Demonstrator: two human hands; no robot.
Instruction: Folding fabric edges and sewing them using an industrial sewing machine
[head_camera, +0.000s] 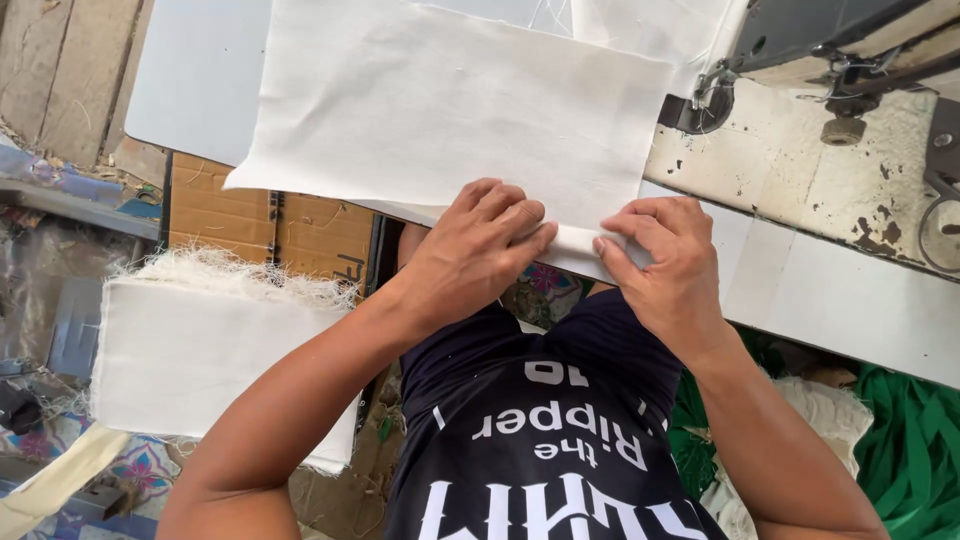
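Note:
A large piece of off-white cloth (450, 110) lies flat on the light table top (195, 80), reaching toward the sewing machine. My left hand (480, 250) presses on the cloth's near edge, fingers together and pointing right. My right hand (665, 265) pinches the same folded edge a little to the right, thumb and fingers closed on the hem. The fingertips of both hands almost meet at the table's front edge.
An old cream sewing machine (800, 150) with chipped paint stands at the right. A stack of frayed off-white cloth pieces (190, 340) sits at the lower left beside a brown cardboard box (270, 220). Green fabric (910, 440) lies at the lower right.

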